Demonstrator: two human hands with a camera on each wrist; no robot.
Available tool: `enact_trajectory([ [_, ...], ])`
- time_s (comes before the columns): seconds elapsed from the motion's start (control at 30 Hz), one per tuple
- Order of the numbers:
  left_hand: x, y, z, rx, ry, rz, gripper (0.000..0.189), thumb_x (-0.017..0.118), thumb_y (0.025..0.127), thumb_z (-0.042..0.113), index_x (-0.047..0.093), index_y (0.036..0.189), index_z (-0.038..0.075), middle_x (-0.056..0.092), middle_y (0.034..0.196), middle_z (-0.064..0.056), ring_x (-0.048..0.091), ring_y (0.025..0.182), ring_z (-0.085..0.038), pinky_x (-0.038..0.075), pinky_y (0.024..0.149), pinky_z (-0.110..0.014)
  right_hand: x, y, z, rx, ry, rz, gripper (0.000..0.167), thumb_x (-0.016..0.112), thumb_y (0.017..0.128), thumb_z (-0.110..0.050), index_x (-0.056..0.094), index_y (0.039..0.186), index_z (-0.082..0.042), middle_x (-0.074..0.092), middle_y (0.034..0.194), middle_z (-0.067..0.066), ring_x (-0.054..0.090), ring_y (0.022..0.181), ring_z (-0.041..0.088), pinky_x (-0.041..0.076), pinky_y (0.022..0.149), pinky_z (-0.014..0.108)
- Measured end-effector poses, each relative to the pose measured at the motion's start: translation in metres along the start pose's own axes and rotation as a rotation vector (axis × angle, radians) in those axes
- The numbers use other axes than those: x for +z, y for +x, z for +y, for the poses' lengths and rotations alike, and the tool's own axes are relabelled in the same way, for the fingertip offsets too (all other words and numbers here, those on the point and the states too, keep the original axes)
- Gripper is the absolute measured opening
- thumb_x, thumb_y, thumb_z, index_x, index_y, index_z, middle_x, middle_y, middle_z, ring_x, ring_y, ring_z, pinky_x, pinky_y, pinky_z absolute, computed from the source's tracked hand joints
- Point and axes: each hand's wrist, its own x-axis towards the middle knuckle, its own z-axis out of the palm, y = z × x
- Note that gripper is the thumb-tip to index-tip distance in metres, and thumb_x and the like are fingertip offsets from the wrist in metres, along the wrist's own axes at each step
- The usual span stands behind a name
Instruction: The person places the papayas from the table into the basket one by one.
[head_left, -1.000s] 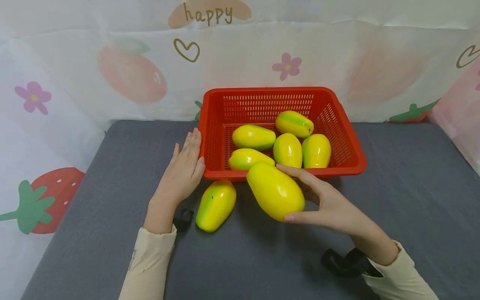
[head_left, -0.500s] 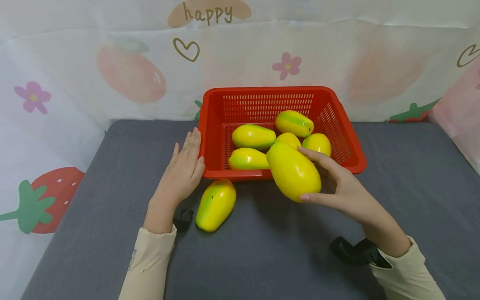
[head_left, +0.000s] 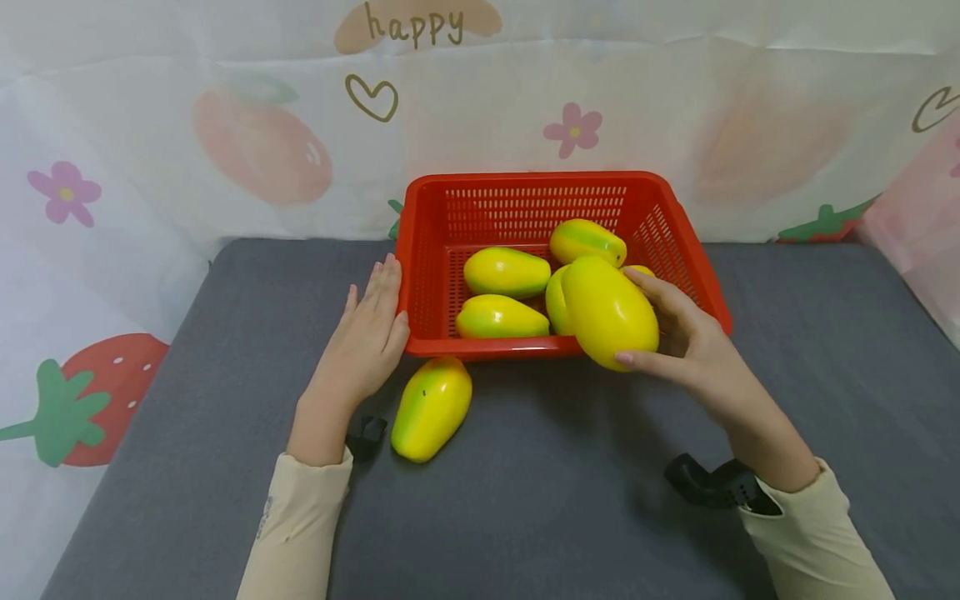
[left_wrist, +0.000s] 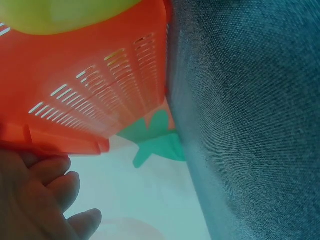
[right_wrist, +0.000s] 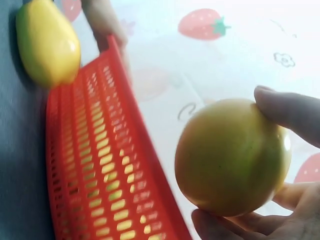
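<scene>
My right hand (head_left: 701,350) grips a yellow papaya (head_left: 609,312) between thumb and fingers. It holds the fruit tilted above the front right rim of a red plastic basket (head_left: 495,348). In the right wrist view the rounded end of the held papaya (right_wrist: 230,157) is apart from the basket's wall (right_wrist: 95,150). My left hand (head_left: 360,346) rests against the basket's left side with fingers nearly straight, and the left wrist view shows its fingers (left_wrist: 55,175) at the rim. Several yellow-green papayas lie inside, one partly hidden behind the held fruit.
One more papaya (head_left: 432,410) lies on the grey cloth (head_left: 525,517) just in front of the basket, near my left wrist. Behind the basket hangs a pale printed curtain (head_left: 465,108).
My right hand has carried the papaya up and to the right, from in front of the basket to above its front right rim. The left hand and basket have stayed put.
</scene>
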Motion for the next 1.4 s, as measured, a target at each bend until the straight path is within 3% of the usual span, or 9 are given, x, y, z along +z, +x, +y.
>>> enact_trajectory([
  [0.27,-0.001,-0.001,-0.001,-0.005,0.005,0.000,0.063,0.030,0.098,0.025,0.003,0.152,0.005,0.004,0.158,-0.008,0.003,0.144,-0.022,0.004,0.113,-0.051,-0.008,0.008,0.011,0.044,-0.016,0.141,0.072,0.065,0.087,-0.006,0.030,0.149,-0.016,0.038,0.142,0.011,0.044,0.115,0.020,0.045,0.087,0.015],
  [0.57,0.000,0.000,0.001,-0.005,-0.002,-0.002,0.063,0.030,0.098,0.026,0.005,0.152,0.005,0.005,0.158,-0.008,0.003,0.144,-0.022,0.004,0.113,-0.052,-0.022,0.013,0.016,0.143,-0.103,0.199,0.075,0.067,0.087,-0.016,0.026,0.150,-0.019,0.035,0.146,0.009,0.044,0.117,0.021,0.044,0.086,0.014],
  [0.77,0.000,-0.001,0.000,0.000,-0.004,0.004,0.062,0.030,0.098,0.025,0.005,0.151,0.004,0.006,0.158,-0.009,0.003,0.144,-0.022,0.004,0.113,-0.052,-0.030,0.027,0.016,0.228,-0.186,0.167,0.079,0.069,0.086,-0.027,0.024,0.151,-0.023,0.034,0.146,0.003,0.041,0.124,0.024,0.043,0.090,0.019],
  [0.93,0.000,-0.001,0.000,0.000,-0.002,0.004,0.062,0.030,0.098,0.025,0.004,0.151,0.005,0.005,0.158,-0.008,0.003,0.144,-0.021,0.004,0.113,-0.052,-0.037,0.038,0.018,0.254,-0.275,0.121,0.082,0.068,0.086,-0.031,0.020,0.152,-0.022,0.032,0.147,0.006,0.040,0.123,0.027,0.046,0.085,0.022],
  [1.2,0.000,-0.001,-0.001,0.000,0.002,0.009,0.063,0.030,0.098,0.025,0.004,0.152,0.005,0.005,0.158,-0.008,0.003,0.144,-0.021,0.004,0.113,-0.051,-0.036,0.050,0.022,0.277,-0.363,0.024,0.088,0.070,0.084,-0.031,0.016,0.152,-0.016,0.032,0.144,0.018,0.038,0.121,0.037,0.042,0.092,0.050],
  [1.4,0.001,-0.001,-0.001,0.001,0.000,0.011,0.063,0.030,0.098,0.025,0.004,0.152,0.005,0.006,0.158,-0.008,0.003,0.144,-0.021,0.004,0.113,-0.051,-0.033,0.053,0.022,0.277,-0.398,0.022,0.091,0.071,0.082,-0.033,0.016,0.152,-0.015,0.036,0.141,0.019,0.039,0.119,0.036,0.044,0.090,0.050],
])
